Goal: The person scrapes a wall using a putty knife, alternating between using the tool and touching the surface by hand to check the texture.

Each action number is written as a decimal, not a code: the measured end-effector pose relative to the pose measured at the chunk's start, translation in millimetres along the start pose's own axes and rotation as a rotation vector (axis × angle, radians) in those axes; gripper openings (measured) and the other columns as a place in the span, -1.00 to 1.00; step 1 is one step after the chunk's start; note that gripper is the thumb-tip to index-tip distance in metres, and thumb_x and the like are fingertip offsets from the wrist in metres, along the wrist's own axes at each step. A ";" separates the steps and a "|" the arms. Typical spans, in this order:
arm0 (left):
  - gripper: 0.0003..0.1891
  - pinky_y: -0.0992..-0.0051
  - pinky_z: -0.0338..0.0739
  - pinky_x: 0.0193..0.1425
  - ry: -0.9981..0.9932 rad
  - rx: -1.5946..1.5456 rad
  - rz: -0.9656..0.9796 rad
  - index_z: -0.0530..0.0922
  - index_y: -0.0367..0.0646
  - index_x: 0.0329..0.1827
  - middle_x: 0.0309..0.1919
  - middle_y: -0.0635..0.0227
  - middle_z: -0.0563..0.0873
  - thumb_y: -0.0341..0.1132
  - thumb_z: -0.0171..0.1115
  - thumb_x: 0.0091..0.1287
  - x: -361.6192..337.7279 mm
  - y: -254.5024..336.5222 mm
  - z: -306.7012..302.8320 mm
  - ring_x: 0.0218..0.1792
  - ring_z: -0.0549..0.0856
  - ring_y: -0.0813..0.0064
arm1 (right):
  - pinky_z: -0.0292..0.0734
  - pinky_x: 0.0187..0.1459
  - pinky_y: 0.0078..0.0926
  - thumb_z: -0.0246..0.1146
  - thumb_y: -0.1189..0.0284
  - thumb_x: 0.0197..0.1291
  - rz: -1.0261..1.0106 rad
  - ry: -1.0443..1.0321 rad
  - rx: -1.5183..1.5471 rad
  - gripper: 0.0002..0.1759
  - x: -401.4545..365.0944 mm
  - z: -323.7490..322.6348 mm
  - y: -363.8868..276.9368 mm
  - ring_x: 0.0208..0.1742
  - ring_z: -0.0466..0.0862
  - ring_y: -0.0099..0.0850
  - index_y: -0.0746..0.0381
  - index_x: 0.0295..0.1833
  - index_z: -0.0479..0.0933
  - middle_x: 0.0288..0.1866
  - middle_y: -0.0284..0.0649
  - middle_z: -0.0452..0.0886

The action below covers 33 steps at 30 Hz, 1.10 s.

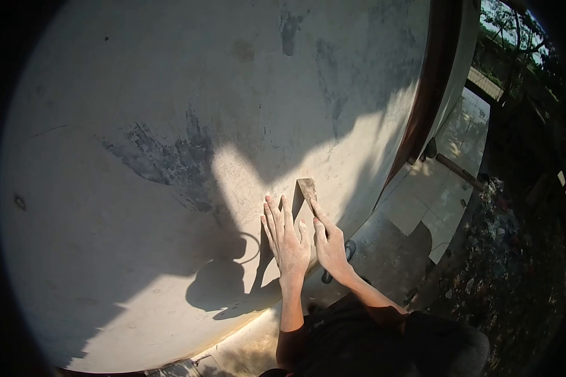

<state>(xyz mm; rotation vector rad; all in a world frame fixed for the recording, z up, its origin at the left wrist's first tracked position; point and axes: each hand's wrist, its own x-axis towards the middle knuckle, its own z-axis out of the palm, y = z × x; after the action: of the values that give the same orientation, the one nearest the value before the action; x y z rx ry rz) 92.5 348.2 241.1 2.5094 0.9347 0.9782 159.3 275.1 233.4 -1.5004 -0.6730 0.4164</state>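
Observation:
My left hand (288,242), dusted with pale powder, is held up against the white wall (251,81) with its fingers stretched out. To its right, my right hand (331,245) is closed around a scraper (307,188). The flat blade of the scraper points upward at the wall, and its handle is mostly hidden in my fingers. Shadows of my head, hands and the tool fall on the sunlit plaster. A dark grey worn patch (163,154) marks the wall to the left of my hands.
A brown door frame (421,94) borders the wall on the right. Below it lies a tiled floor (421,188) with a bar (458,169) across it. Leaf litter and debris (484,270) cover the ground farther right. My foot (349,250) shows by the wall base.

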 end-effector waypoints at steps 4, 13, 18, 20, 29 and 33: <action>-0.31 0.12 -0.21 0.66 -0.031 -0.014 0.003 0.08 -0.18 0.59 0.61 0.04 -0.07 -0.31 0.07 0.42 -0.1 -1.2 -1.6 0.62 -0.07 0.13 | 0.31 0.37 -0.42 -0.04 0.54 0.44 -0.099 0.041 -0.021 -0.52 -0.2 3.2 3.5 0.39 0.47 -0.32 0.36 0.43 0.34 0.36 0.08 0.50; -0.33 0.08 -0.16 0.64 -0.051 -0.060 0.048 0.13 -0.21 0.57 0.60 -0.05 -0.04 -0.27 0.06 0.40 2.2 -9.1 -5.7 0.61 -0.03 0.05 | 0.33 0.35 -0.43 -0.04 0.53 0.44 0.055 0.054 -0.001 -0.52 -0.4 9.2 4.8 0.37 0.51 -0.29 0.30 0.43 0.35 0.33 0.09 0.52; -0.32 0.07 -0.16 0.64 -0.021 -0.086 0.089 0.13 -0.21 0.57 0.60 -0.05 -0.04 -0.27 0.07 0.40 1.2 -9.6 -6.7 0.61 -0.03 0.04 | 0.43 -0.39 -0.36 0.01 0.51 0.42 -0.115 0.134 -0.092 -0.48 2.3 16.5 19.2 -0.56 0.38 -0.39 0.10 0.47 0.35 -0.52 0.06 0.47; -0.32 0.07 -0.18 0.64 -0.008 -0.070 0.087 0.12 -0.18 0.58 0.60 -0.04 -0.06 -0.26 0.07 0.40 0.2 -9.6 -5.6 0.61 -0.05 0.04 | 0.41 -0.40 -0.35 0.01 0.49 0.42 -0.204 0.204 -0.107 -0.47 15.0 11.9 15.1 -0.57 0.35 -0.43 0.04 0.49 0.33 -0.57 0.02 0.42; -0.32 0.04 -0.20 0.64 0.001 -0.074 0.084 0.12 -0.12 0.59 0.60 -0.05 -0.10 -0.28 0.06 0.40 0.4 -8.7 -1.0 0.61 -0.07 0.00 | 0.38 -0.45 -0.35 0.04 0.48 0.40 -0.135 0.122 -0.116 -0.43 5.3 12.8 27.7 -0.61 0.26 -0.40 -0.07 0.50 0.33 -0.62 0.05 0.31; -0.32 0.03 -0.19 0.63 -0.009 -0.081 0.085 0.12 -0.14 0.59 0.60 -0.05 -0.09 -0.28 0.07 0.39 -0.3 -10.8 -1.9 0.60 -0.06 -0.01 | 0.38 -0.45 -0.35 0.05 0.49 0.39 -0.103 0.139 -0.115 -0.42 4.9 13.4 27.1 -0.61 0.26 -0.41 -0.10 0.50 0.32 -0.61 0.08 0.33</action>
<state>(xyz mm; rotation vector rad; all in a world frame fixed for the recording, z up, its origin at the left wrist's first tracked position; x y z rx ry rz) 86.0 356.1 237.3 2.5012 0.7751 1.0088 158.6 289.8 206.7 -1.5793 -0.6700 0.1953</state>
